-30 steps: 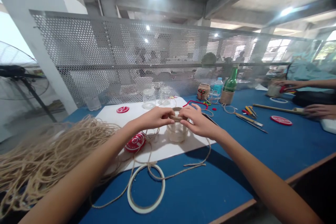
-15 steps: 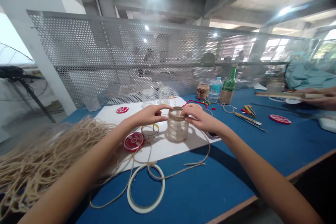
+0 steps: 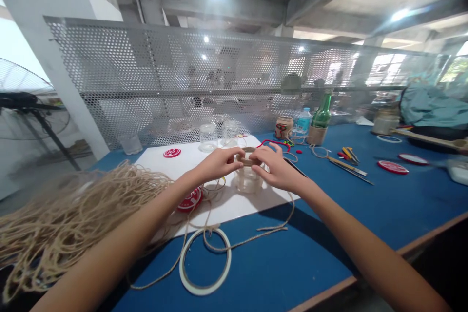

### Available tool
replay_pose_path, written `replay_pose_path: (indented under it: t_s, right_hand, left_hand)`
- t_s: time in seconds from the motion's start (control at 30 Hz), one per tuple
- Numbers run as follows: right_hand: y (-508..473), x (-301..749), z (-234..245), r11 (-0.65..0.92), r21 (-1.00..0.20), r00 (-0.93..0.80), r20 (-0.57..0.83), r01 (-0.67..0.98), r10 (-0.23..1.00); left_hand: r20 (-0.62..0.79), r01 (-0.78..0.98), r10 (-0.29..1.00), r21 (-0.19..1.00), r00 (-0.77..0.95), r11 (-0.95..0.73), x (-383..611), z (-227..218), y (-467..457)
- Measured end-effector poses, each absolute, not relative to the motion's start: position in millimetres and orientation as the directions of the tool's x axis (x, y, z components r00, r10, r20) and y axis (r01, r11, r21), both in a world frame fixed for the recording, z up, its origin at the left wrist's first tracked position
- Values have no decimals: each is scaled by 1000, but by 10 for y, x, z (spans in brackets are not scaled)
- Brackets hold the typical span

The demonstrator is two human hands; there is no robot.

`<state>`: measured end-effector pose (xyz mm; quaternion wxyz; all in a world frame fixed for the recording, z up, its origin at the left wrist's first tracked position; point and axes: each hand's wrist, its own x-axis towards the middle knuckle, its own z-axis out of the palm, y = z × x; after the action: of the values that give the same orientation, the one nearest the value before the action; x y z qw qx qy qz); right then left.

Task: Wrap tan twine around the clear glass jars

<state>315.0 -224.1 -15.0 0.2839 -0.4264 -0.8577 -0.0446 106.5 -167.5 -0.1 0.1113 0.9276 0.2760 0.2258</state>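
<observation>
A small glass jar [image 3: 247,180] with jute twine wound round its neck stands on a white board [image 3: 183,158]. My left hand [image 3: 215,165] pinches the twine band at the jar's left rim. My right hand [image 3: 272,168] grips the band and rim from the right, fingers curled. A loose strand of twine [image 3: 252,236] trails from the jar over the blue table. A red lid [image 3: 190,199] lies just left of the jar, below my left wrist.
A big tangle of jute twine [image 3: 69,214] fills the left. A white ring [image 3: 204,267] lies near the front edge. Two empty jars [image 3: 208,136], a green bottle [image 3: 321,114], tools [image 3: 347,163] and red lids [image 3: 392,166] sit further back and right. A perforated metal screen [image 3: 219,78] closes the back.
Both hands closed back onto the jar's neck after briefly parting. The other person's hands and stick at the far right drew out of view, leaving the stick lying there.
</observation>
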Motion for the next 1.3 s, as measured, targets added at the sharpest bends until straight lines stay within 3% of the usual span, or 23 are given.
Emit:
replay_pose_path:
  t_s: [0.3,0.53,0.83,1.17,1.3]
  right_hand:
    - [-2237,3122,-180,599,-84,-474,529,796,704]
    - [-2202,3153,-148,615,-210,-470,477,760,743]
    - [-2168,3192,-133,625,-237,-488,445,744,751]
    - [-2157,3214,-135,651,-225,-507,465,725,726]
    - [-2177,3205,-126,659,-215,-509,482,721,713]
  left_hand:
    - [304,451,554,349,775,-821,1078,0,-1688]
    - [265,374,483,371,835,-850,942,38,-1573]
    - [245,393,515,411,822,-822,810,77,-1479]
    - [296,456,530,286,795,-843,831,61,-1467]
    - [330,517,547,183,769,-836,852,28,-1458]
